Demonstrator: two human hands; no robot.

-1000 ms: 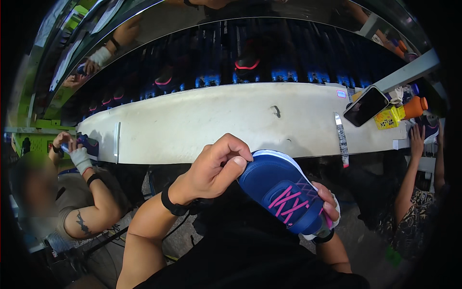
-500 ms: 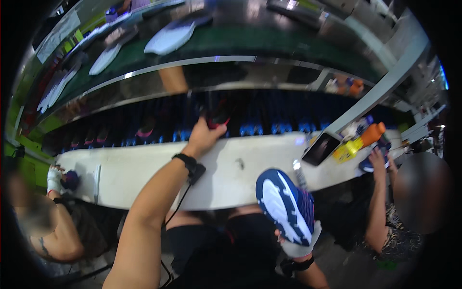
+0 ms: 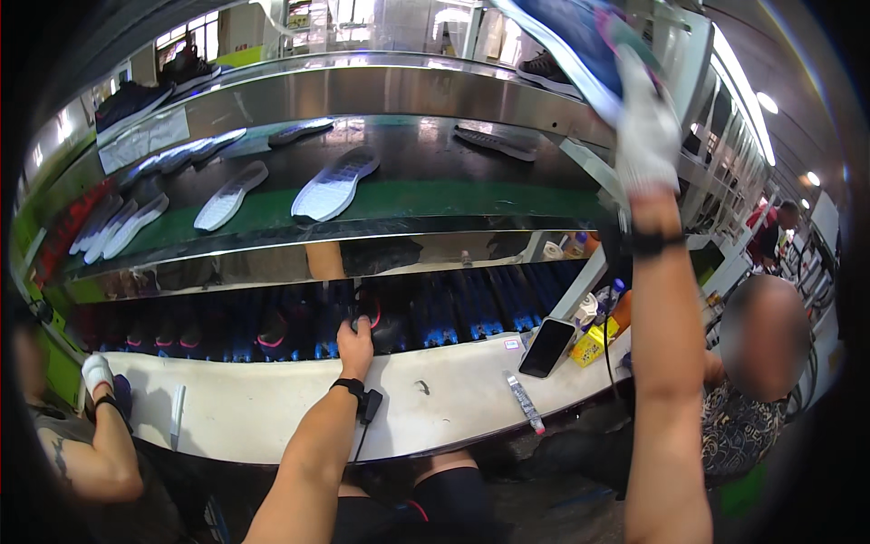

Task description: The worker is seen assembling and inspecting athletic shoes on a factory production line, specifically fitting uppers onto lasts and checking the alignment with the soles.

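Note:
My bare left hand reaches over the white ledge to the dark lower conveyor. Its fingers are closed on the edge of a dark shoe with pink trim, whose far side is lost in shadow. High at the upper right, my right hand wears a white knit glove and grips a navy shoe with a white sole. That shoe is raised in front of the upper shelf, and the top of the picture cuts it off.
White soles lie on the green belt. Finished shoes stand on the top shelf. A phone, a yellow packet and a marker-like tube rest on the ledge. Co-workers sit at both sides.
My right hand has lifted the navy shoe from near my lap to the upper right. My left hand stays at the dark shoe. The view has tilted upward.

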